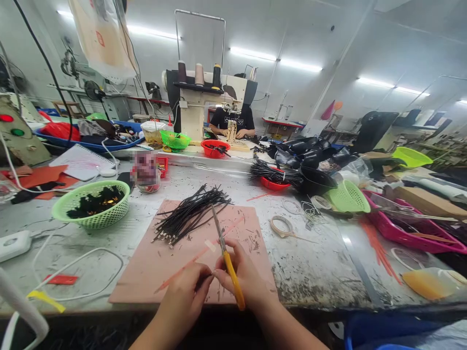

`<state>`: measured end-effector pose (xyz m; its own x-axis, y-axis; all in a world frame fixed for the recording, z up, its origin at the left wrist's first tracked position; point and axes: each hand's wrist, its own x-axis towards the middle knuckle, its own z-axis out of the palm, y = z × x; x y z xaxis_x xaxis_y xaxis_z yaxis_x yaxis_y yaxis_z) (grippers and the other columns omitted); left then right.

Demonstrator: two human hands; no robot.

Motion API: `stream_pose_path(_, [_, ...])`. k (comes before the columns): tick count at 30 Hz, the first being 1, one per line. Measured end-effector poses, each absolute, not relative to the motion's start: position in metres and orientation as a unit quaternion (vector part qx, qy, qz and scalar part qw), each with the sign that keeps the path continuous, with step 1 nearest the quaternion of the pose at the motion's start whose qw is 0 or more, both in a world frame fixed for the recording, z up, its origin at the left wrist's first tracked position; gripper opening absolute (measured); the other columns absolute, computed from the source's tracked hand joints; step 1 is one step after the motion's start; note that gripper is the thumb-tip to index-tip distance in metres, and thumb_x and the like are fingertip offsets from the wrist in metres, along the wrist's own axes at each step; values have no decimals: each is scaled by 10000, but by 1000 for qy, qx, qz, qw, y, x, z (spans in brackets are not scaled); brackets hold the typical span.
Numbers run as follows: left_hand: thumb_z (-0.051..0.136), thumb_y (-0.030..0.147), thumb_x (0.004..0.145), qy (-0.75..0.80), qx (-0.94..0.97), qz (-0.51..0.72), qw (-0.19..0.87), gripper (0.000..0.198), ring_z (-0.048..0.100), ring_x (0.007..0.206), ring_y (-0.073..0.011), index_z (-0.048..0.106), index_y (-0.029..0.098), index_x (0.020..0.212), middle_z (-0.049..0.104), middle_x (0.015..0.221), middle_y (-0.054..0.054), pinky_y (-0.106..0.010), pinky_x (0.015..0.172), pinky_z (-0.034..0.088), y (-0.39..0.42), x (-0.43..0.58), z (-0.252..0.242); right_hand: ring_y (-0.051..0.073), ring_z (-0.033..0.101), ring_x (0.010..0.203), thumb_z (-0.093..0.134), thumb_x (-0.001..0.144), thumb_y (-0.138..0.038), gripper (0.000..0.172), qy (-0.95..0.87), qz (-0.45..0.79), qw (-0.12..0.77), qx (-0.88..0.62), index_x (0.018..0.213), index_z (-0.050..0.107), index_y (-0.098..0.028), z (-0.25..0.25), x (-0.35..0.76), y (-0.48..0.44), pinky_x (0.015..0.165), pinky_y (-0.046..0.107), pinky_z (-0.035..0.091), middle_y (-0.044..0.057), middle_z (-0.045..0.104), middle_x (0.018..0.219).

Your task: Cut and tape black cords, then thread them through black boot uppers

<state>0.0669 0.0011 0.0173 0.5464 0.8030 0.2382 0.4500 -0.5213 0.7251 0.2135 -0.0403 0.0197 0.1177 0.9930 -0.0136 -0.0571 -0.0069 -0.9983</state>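
My right hand [251, 277] is closed around a pair of scissors [231, 272] with yellow handles, the blades pointing away from me over the board. My left hand [186, 287] is closed in a pinch close to the right fingertips; whatever sits between its fingers is too small to make out. Both hands are above the near part of a pinkish board [138, 272]. Farther up the board lies a loose bundle of thin black strips [189, 211] with pale ends. An orange-red strip [182, 272] crosses the board diagonally, partly beside my left hand.
A green basket [91, 218] of dark pieces stands left. A red bowl [273, 183] carries more black strips at back right. Near it lies a tape roll [280, 226]. A magenta basket [404, 228] is far right. Behind stands a sewing machine [211, 87] with a person [231, 121].
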Motion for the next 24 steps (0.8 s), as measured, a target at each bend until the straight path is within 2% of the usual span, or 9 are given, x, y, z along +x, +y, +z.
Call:
stream_pose_path(4, [518, 346, 736, 419, 789, 245, 376, 146, 632, 625, -199, 609, 234, 712, 684, 672, -18, -269, 603, 501, 5, 50, 14, 100, 438, 552, 584, 614, -217, 489, -462, 447, 541, -543, 1070, 408, -246, 18, 237, -35, 518, 237, 366, -57, 491, 667])
stream_pose_path(7, [581, 420, 656, 472, 733, 239, 427, 193, 658, 666, -229, 651, 243, 693, 704, 669, -24, -274, 642, 521, 11, 16, 0, 101, 436, 524, 563, 611, -278, 515, -443, 399, 543, -591, 1093, 386, -243, 17, 278, -23, 494, 234, 358, -58, 494, 665])
stream_pose_path(10, [663, 470, 555, 532, 674, 237, 454, 234, 669, 713, -253, 686, 260, 654, 725, 690, -25, -264, 683, 526, 18, -26, -20, 106, 453, 511, 550, 601, -297, 578, -450, 341, 499, -658, 1141, 355, -229, 14, 320, -7, 514, 242, 380, -68, 509, 642])
stream_pose_path(13, [683, 523, 519, 559, 647, 248, 455, 281, 662, 707, -247, 700, 279, 657, 722, 686, -13, -237, 663, 521, 23, -53, -34, 115, 472, 519, 550, 592, -248, 598, -459, 313, 451, -698, 1165, 378, -222, 7, 346, 14, 542, 244, 388, -83, 504, 599])
stream_pose_path(17, [681, 558, 492, 565, 642, 229, 465, 316, 652, 696, -241, 691, 279, 640, 715, 664, -13, -219, 642, 509, 26, -52, -30, 124, 470, 525, 555, 574, -177, 595, -465, 277, 397, -741, 1156, 445, -236, -6, 357, 44, 558, 245, 377, -98, 450, 560])
stream_pose_path(24, [594, 605, 546, 568, 675, 192, 430, 355, 619, 617, -212, 656, 261, 605, 664, 586, -8, -220, 586, 473, 27, -33, -26, 167, 523, 639, 596, 558, -149, 573, -466, 220, 318, -796, 1116, 508, -244, -14, 365, 72, 633, 266, 397, -53, 519, 642])
